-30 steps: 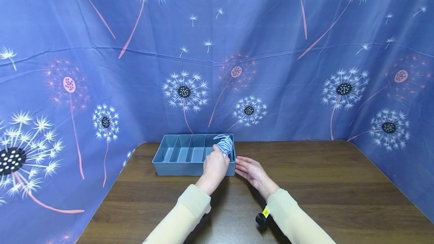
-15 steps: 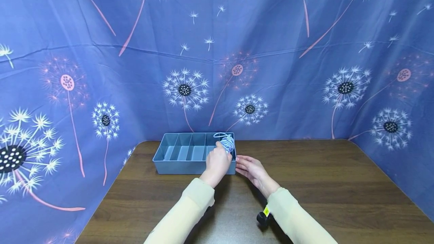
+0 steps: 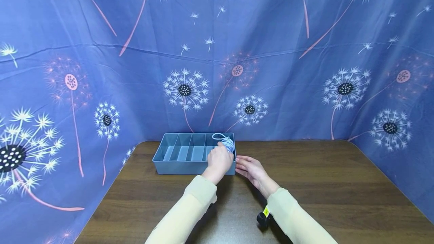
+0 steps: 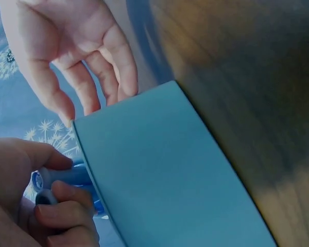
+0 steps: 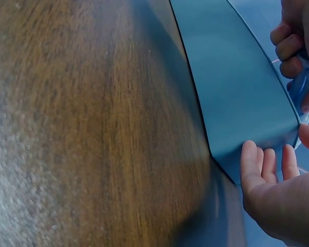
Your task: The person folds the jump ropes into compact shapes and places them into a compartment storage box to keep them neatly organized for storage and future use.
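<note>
A blue divided storage box (image 3: 183,168) stands at the table's back edge, its compartments side by side. Over its rightmost compartment, my left hand (image 3: 219,160) grips a coiled blue-and-white jump rope (image 3: 228,143). Two pale blue handles (image 4: 67,176) show between thumb and curled fingers in the left wrist view, beside the box rim. A loop of cord sticks up beyond the hand. My right hand (image 3: 252,170) rests its fairly straight fingertips against the box's right end, thumb near the top rim. How deep the rope sits in the compartment is hidden behind my left hand.
The brown wooden table (image 3: 312,183) extends to the right and toward me. A blue dandelion-print cloth (image 3: 285,67) hangs right behind the table and along both sides. A black device (image 3: 262,219) with a yellow tag sits at my right wrist.
My left hand has shifted slightly right and forward with the jump rope, which sits a bit lower in the right compartment. The right hand stays at the box's end.
</note>
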`<action>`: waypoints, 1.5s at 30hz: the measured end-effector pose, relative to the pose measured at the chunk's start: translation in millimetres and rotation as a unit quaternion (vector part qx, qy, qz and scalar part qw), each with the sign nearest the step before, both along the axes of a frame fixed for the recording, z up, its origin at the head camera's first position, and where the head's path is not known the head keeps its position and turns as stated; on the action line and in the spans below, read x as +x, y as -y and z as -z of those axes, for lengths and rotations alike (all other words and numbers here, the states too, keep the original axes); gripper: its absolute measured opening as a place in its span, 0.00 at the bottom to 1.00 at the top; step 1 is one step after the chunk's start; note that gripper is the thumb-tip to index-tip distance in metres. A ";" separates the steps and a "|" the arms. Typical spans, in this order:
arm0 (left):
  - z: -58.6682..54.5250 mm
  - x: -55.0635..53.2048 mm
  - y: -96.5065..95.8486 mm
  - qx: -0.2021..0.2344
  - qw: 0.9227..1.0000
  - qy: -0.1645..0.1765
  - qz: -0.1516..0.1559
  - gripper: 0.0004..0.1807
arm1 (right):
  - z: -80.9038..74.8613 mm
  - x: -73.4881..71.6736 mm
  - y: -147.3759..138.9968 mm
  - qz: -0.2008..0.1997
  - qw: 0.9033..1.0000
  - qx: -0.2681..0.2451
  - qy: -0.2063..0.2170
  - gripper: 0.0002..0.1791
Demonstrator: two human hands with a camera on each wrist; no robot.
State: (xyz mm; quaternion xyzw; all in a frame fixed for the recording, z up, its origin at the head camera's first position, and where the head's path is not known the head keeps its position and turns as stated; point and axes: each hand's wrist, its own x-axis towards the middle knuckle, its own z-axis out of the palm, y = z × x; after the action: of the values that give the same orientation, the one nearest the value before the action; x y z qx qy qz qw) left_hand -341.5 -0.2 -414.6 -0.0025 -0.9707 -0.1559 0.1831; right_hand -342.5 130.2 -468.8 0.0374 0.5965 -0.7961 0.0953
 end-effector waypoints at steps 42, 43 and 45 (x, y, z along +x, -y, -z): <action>13.7 0.7 32.0 -0.078 0.958 -0.113 0.251 0.04 | -4.5 0.6 5.8 0.007 0.999 0.035 -0.023 0.20; 13.6 0.4 32.0 -0.085 0.958 -0.109 0.251 0.04 | -4.6 0.4 5.9 0.008 0.999 0.036 -0.022 0.20; 13.6 0.1 32.4 -0.104 0.957 -0.105 0.251 0.04 | -4.7 -0.2 6.3 0.008 0.999 0.040 -0.023 0.19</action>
State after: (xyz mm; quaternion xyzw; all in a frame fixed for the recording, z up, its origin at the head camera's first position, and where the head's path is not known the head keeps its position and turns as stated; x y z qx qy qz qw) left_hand -341.4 -32.6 -428.2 -0.2815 -0.9248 -0.0943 0.2380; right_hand -342.7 123.8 -464.1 0.0278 0.6292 -0.7733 0.0734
